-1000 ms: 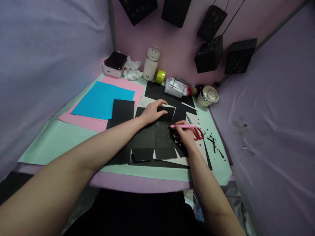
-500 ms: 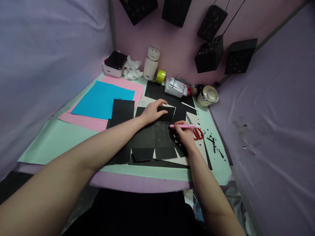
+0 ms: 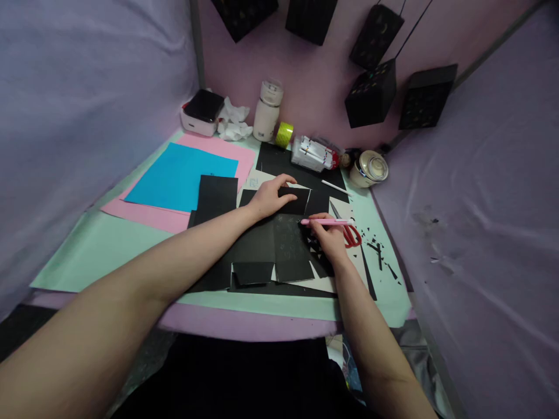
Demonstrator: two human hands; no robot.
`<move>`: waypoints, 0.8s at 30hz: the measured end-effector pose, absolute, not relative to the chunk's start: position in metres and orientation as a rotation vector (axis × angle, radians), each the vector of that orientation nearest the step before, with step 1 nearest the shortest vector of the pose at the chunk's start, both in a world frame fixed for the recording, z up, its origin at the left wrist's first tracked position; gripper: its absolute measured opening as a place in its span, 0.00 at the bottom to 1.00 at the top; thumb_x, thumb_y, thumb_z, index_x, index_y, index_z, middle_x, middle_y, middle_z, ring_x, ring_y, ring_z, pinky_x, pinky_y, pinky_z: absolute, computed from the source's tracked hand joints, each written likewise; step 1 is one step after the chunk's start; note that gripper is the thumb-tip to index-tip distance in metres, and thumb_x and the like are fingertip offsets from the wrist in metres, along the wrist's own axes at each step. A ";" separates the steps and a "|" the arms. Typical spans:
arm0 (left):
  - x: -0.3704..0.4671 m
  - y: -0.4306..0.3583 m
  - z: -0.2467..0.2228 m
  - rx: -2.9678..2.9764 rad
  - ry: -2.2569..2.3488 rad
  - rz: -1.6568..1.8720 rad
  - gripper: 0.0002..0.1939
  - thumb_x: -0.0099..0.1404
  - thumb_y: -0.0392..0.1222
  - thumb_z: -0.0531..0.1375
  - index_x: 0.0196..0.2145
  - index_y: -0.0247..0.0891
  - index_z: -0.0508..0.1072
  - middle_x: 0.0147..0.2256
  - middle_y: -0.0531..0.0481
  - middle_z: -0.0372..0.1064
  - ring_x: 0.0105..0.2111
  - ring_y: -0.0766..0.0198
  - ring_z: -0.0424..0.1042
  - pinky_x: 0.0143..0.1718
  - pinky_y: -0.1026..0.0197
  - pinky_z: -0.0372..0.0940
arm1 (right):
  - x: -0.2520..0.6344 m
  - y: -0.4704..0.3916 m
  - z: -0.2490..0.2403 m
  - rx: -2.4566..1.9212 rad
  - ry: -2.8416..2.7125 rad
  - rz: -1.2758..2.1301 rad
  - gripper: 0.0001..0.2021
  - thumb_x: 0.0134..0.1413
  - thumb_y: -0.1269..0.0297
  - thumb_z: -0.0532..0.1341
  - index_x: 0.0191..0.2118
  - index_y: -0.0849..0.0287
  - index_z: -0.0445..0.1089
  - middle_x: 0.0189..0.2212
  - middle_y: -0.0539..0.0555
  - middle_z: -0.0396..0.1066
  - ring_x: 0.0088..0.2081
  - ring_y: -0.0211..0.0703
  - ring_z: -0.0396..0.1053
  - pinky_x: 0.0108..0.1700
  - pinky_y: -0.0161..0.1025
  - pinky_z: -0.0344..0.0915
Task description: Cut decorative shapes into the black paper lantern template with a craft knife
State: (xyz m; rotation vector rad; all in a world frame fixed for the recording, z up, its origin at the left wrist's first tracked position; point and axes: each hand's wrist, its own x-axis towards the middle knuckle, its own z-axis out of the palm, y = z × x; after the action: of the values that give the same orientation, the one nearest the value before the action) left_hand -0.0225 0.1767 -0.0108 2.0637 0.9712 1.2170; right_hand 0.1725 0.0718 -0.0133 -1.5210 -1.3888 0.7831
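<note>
My left hand [image 3: 271, 198] lies on the upper part of a folded black card sheet [image 3: 253, 247], fingers and thumb spread apart. In my right hand [image 3: 328, 234] is a slim pink craft knife [image 3: 327, 222], shaped like a pen; its tip is too small to make out clearly. That tip points left, at the card's right-hand panel, which bears faint drawn outlines. Small pale cut-out shapes show in the black card beside my right fingers. Red-handled scissors [image 3: 351, 236] lie just right of that hand, partly hidden by it.
Blue sheets [image 3: 174, 180] and pink sheets lie at left. Along the back stand a white bottle [image 3: 266, 113], yellow tape [image 3: 284, 135], a clear box of pens [image 3: 313, 153] and a lidded cup [image 3: 370, 169]. Black scraps [image 3: 379, 256] litter the right side. Black paper boxes [image 3: 371, 96] hang above.
Both hands stay in nearly the same place, with the craft knife still on the right panel. The whole view has shifted very slightly.
</note>
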 end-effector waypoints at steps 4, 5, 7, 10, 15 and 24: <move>-0.022 0.177 -0.011 2.065 0.977 1.216 0.17 0.58 0.37 0.67 0.45 0.39 0.71 0.43 0.50 0.74 0.45 0.59 0.72 0.47 0.57 0.65 | 0.173 0.073 -0.013 -1.484 -1.347 0.813 0.10 0.51 0.56 0.64 0.36 0.57 0.73 0.26 0.49 0.73 0.26 0.38 0.67 0.30 0.35 0.63; -0.022 0.177 -0.011 2.065 0.979 1.214 0.17 0.58 0.37 0.67 0.45 0.39 0.71 0.43 0.50 0.74 0.45 0.59 0.72 0.47 0.57 0.65 | 0.173 0.073 -0.014 -1.476 -1.334 0.814 0.10 0.51 0.56 0.63 0.36 0.57 0.72 0.26 0.49 0.73 0.26 0.37 0.66 0.30 0.35 0.63; -0.022 0.178 -0.011 2.063 0.985 1.211 0.17 0.58 0.37 0.67 0.45 0.39 0.71 0.43 0.50 0.74 0.45 0.59 0.72 0.47 0.57 0.65 | 0.174 0.074 -0.016 -1.445 -1.299 0.799 0.11 0.53 0.55 0.63 0.37 0.57 0.71 0.27 0.49 0.73 0.25 0.37 0.66 0.27 0.34 0.62; -0.022 0.179 -0.011 2.055 0.997 1.209 0.17 0.58 0.36 0.66 0.45 0.39 0.71 0.43 0.50 0.74 0.45 0.59 0.72 0.47 0.57 0.65 | 0.175 0.075 -0.018 -1.367 -1.299 0.724 0.13 0.58 0.54 0.59 0.45 0.55 0.69 0.28 0.49 0.73 0.24 0.37 0.66 0.26 0.35 0.62; -0.023 0.180 -0.012 2.050 1.001 1.202 0.17 0.58 0.36 0.66 0.45 0.39 0.71 0.42 0.51 0.74 0.44 0.60 0.72 0.47 0.57 0.65 | 0.174 0.076 -0.020 -1.324 -1.671 0.420 0.14 0.57 0.62 0.61 0.49 0.53 0.68 0.37 0.53 0.75 0.37 0.45 0.74 0.43 0.44 0.70; -0.022 0.182 -0.016 2.051 1.024 1.159 0.17 0.58 0.37 0.66 0.46 0.40 0.70 0.44 0.51 0.74 0.44 0.59 0.73 0.48 0.57 0.65 | 0.171 0.089 -0.016 -1.432 -2.193 0.096 0.16 0.57 0.73 0.57 0.51 0.54 0.69 0.40 0.57 0.74 0.42 0.50 0.71 0.44 0.45 0.68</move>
State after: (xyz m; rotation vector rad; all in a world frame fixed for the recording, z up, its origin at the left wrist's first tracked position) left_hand -0.0216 0.1818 -0.0162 2.0507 1.0238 1.1591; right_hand 0.1712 0.0893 -0.0156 -1.4324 -2.1931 0.0957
